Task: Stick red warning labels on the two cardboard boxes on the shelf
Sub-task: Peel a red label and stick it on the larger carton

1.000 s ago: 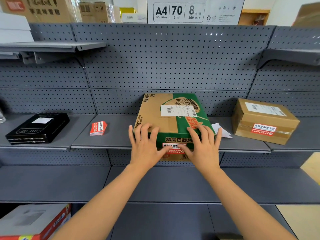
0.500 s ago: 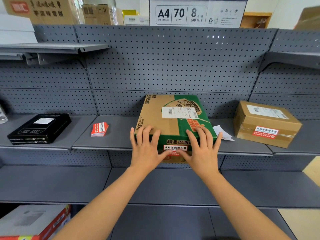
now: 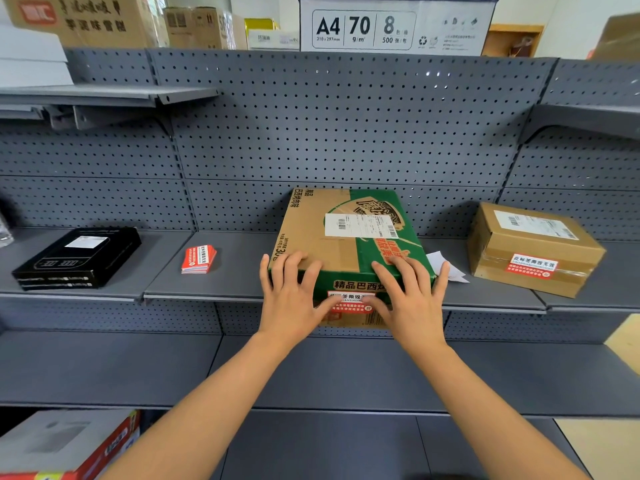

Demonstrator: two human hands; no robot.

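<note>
Grey steel shelving fills my view. Nearest me is its lower tier (image 3: 104,362), and both my forearms reach up over it to the middle shelf (image 3: 225,282). My left hand (image 3: 294,299) and right hand (image 3: 412,303) meet at the front of the green and brown cardboard box (image 3: 332,237), which sits at the lip of that shelf with a red warning label (image 3: 349,303) on its front face.

This looks to me like the pressing-down step. To do it well I would rub from the middle of the label outward with my thumbs, brace the box from above so it does not slide back, and finish along the edges, where it would peel first.

Both hands are spread and grip nothing. The fingers lie straight and fanned on the lid, and the thumbs turn inward and down onto the label. They cover its ends, so I cannot tell whether the corners lie flat.

Just right of the box lies a white paper scrap (image 3: 446,268). Farther right, the smaller cardboard box (image 3: 533,244) carries its own red label (image 3: 531,266), so I judge the job nearly done. To the left are a stack of spare labels (image 3: 198,259) and a black case (image 3: 76,256). Behind stands the pegboard wall (image 3: 346,133), with an A4 paper carton (image 3: 394,22) on top.
</note>
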